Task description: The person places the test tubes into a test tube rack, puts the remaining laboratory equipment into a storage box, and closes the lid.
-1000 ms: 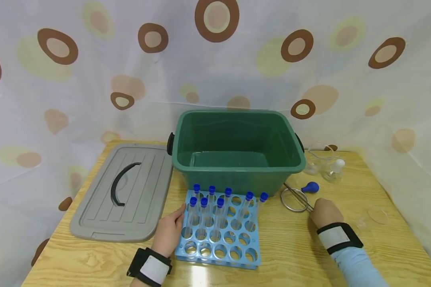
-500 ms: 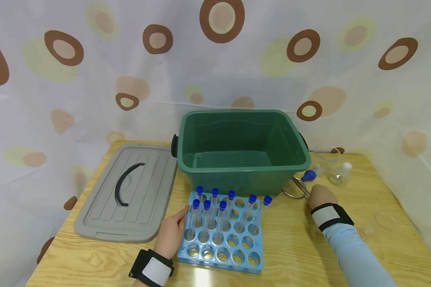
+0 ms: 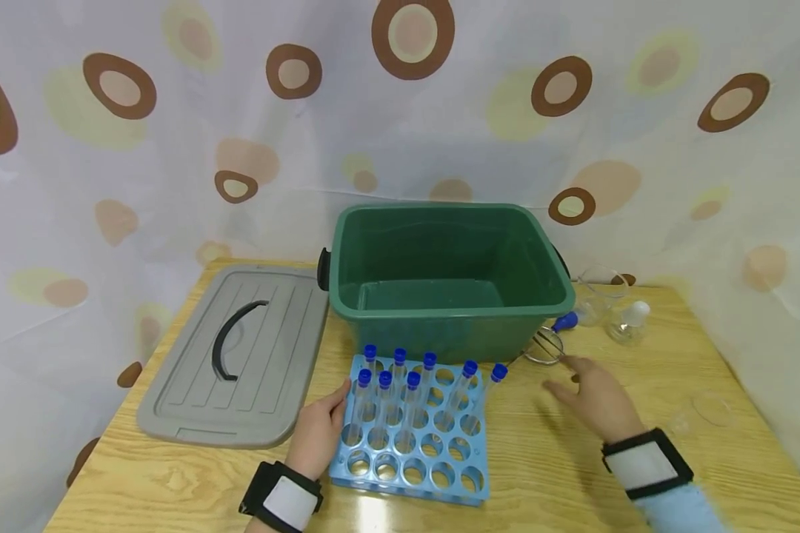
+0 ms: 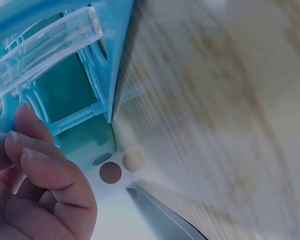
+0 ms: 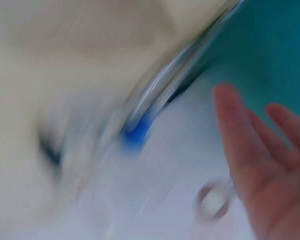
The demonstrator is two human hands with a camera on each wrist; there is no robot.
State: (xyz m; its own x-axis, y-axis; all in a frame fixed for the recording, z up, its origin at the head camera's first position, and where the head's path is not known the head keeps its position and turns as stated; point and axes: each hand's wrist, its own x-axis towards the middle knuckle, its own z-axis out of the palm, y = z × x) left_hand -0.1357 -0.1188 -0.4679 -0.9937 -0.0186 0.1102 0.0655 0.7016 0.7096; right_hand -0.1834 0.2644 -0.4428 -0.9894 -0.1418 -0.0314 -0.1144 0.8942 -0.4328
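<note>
A light-blue test tube rack (image 3: 463, 474) holds several clear test tubes with blue caps (image 3: 413, 380), some leaning. My left hand (image 3: 316, 437) grips the rack's left edge; in the left wrist view its fingers (image 4: 55, 175) curl beside the rack's frame. My right hand (image 3: 596, 396), fingers spread, holds nothing. Its index finger lies close to the thin metal rods (image 3: 548, 342); contact cannot be told. Those rods cross a metal ring (image 3: 544, 361) by the green tub's front right corner. A blue rubber bulb (image 3: 565, 321) lies just behind. The right wrist view is blurred.
A green tub (image 3: 453, 314) with black handles stands behind the rack. Left of it lies a grey lid (image 3: 193, 403) with a black handle. Clear glassware (image 3: 596, 300), a white-capped glass bottle (image 3: 630, 323) and a faint clear glass piece (image 3: 710, 409) stand at the right.
My right hand has let go of the metal rods and spread its fingers. The rods, ring and blue bulb have shifted toward the tub. My left hand stays on the rack.
</note>
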